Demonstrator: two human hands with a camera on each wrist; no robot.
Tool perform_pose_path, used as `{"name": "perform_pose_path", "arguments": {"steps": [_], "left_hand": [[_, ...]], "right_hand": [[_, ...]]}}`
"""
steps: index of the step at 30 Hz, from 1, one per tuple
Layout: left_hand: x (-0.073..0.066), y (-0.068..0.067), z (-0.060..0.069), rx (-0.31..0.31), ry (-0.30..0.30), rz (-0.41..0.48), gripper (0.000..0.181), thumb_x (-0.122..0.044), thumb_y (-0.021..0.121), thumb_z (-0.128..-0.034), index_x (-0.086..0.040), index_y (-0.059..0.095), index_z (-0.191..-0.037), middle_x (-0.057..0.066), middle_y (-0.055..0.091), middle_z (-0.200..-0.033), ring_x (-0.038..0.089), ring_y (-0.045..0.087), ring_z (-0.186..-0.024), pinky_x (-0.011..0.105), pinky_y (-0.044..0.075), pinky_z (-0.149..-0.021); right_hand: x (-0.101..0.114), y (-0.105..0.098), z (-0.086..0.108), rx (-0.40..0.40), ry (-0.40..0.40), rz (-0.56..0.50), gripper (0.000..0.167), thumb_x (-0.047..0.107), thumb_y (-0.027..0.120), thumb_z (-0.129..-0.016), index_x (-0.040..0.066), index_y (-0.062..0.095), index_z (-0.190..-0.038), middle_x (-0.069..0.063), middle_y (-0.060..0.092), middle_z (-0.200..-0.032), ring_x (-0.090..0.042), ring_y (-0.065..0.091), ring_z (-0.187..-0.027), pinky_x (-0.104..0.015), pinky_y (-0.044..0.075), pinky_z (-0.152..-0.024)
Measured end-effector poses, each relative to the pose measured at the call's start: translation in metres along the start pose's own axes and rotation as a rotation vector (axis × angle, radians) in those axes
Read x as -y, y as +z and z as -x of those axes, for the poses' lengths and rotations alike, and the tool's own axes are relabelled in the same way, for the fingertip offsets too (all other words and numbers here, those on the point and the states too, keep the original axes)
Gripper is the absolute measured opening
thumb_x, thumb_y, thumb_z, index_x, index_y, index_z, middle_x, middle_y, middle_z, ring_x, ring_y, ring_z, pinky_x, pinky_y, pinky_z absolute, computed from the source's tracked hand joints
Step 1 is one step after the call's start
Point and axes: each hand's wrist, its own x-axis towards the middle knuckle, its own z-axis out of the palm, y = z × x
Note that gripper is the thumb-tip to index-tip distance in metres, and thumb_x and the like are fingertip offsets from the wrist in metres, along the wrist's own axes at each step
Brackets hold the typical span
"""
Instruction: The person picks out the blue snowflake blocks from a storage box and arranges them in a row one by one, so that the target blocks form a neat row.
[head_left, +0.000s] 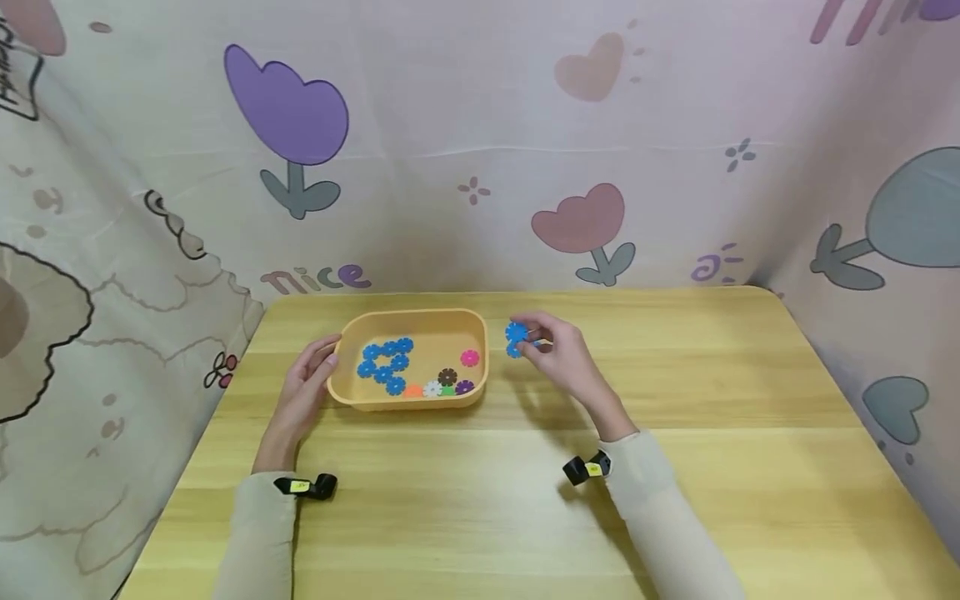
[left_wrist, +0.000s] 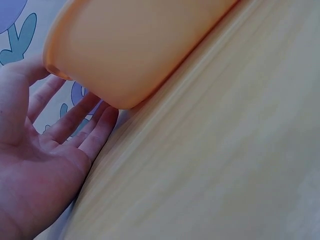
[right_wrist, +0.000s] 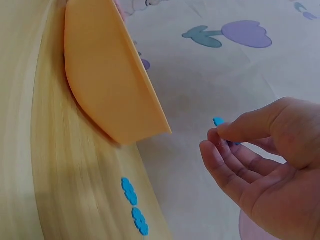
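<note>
My left hand (head_left: 306, 382) holds the left end of an orange plastic tub (head_left: 411, 402), thumb at the rim and fingers against the outer wall. In the left wrist view, some fingertips (left_wrist: 111, 115) touch the tub's lower corner. Right of the tub, my right hand (head_left: 558, 354) pinches a blue snowflake disc (head_left: 517, 332) between thumb and fingers, raised above the table. In the right wrist view, that disc mostly hides behind the fingers. Below it on the table lie blue snowflake discs (right_wrist: 129, 191). Inside the tub, several blue discs (head_left: 383, 375) form a connected ring-like shape.
Loose discs also lie in the tub: pink (head_left: 469, 357), brown (head_left: 447, 377), white (head_left: 432, 389), purple (head_left: 465, 387), orange and green. The wooden table (head_left: 465, 508) meets a patterned cloth (head_left: 450, 108) at its back edge. Each wrist carries a small black camera.
</note>
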Motion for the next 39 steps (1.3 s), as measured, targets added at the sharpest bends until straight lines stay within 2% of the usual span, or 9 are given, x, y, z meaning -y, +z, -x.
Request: {"name": "perform_pose_path", "arguments": {"steps": [4,7,11,17,23,27,35,39], "left_hand": [[-0.003,-0.004,0.003,-0.017,0.014,0.003,0.045,-0.012,0.050,-0.1094,0.000,0.042,-0.152,0.004,0.052,-0.142,0.014,0.056,-0.125,0.023,0.056,-0.091],[-0.003,-0.004,0.002,0.006,0.015,0.017,0.047,-0.013,0.050,-0.1094,0.001,0.041,-0.153,0.005,0.052,-0.143,0.015,0.055,-0.126,0.024,0.056,-0.092],[0.001,-0.002,0.002,0.023,0.008,0.037,0.047,-0.012,0.051,-0.1089,0.001,0.040,-0.153,0.005,0.053,-0.142,0.015,0.056,-0.126,0.025,0.056,-0.093],[0.005,-0.001,0.005,0.024,0.002,0.031,0.046,-0.011,0.050,-0.1093,0.000,0.041,-0.153,0.002,0.053,-0.142,0.013,0.056,-0.125,0.024,0.056,-0.092],[0.001,-0.001,0.001,0.009,0.012,0.030,0.046,-0.012,0.051,-0.1091,-0.001,0.042,-0.153,0.002,0.053,-0.143,0.012,0.056,-0.125,0.022,0.056,-0.091],[0.000,0.000,0.001,0.000,0.000,0.025,0.046,-0.012,0.052,-0.1088,-0.001,0.042,-0.153,0.003,0.054,-0.142,0.012,0.056,-0.125,0.023,0.056,-0.092],[0.001,-0.002,0.001,0.006,-0.007,0.014,0.046,-0.012,0.050,-0.1093,-0.002,0.042,-0.153,0.001,0.055,-0.141,0.012,0.057,-0.125,0.023,0.055,-0.094],[0.001,-0.002,0.000,0.019,0.000,0.031,0.045,-0.011,0.050,-0.1094,-0.002,0.042,-0.153,0.003,0.053,-0.143,0.013,0.056,-0.127,0.022,0.053,-0.097]], "right_hand": [[-0.003,-0.001,-0.004,-0.006,0.026,-0.028,0.039,-0.009,0.072,-0.090,-0.001,0.067,-0.128,-0.019,0.068,-0.107,-0.031,0.068,-0.098,-0.037,0.061,-0.086],[-0.008,-0.008,-0.003,-0.040,0.061,-0.017,0.038,-0.009,0.072,-0.090,0.000,0.068,-0.127,-0.019,0.068,-0.108,-0.031,0.067,-0.098,-0.036,0.061,-0.086],[-0.022,-0.020,0.000,-0.085,0.103,0.026,0.038,-0.008,0.072,-0.091,0.001,0.068,-0.128,-0.016,0.069,-0.110,-0.028,0.067,-0.098,-0.032,0.060,-0.086],[-0.047,-0.036,0.003,-0.120,0.136,0.086,0.038,-0.007,0.072,-0.091,-0.002,0.068,-0.128,-0.018,0.069,-0.109,-0.030,0.068,-0.099,-0.033,0.060,-0.086],[-0.063,-0.041,0.003,-0.070,0.197,0.105,0.039,-0.006,0.071,-0.092,-0.004,0.065,-0.130,-0.021,0.068,-0.110,-0.032,0.066,-0.100,-0.040,0.059,-0.090],[-0.074,-0.040,0.003,-0.031,0.236,0.129,0.039,-0.004,0.071,-0.093,-0.004,0.064,-0.132,-0.020,0.068,-0.109,-0.031,0.065,-0.099,-0.040,0.057,-0.092],[-0.086,-0.038,0.006,-0.022,0.242,0.176,0.034,0.000,0.074,-0.092,-0.001,0.069,-0.125,-0.014,0.068,-0.099,-0.026,0.062,-0.089,-0.034,0.054,-0.078],[-0.089,-0.037,0.006,-0.008,0.239,0.184,0.032,0.003,0.076,-0.092,0.000,0.071,-0.124,-0.011,0.067,-0.099,-0.024,0.062,-0.088,-0.030,0.053,-0.076]]}}
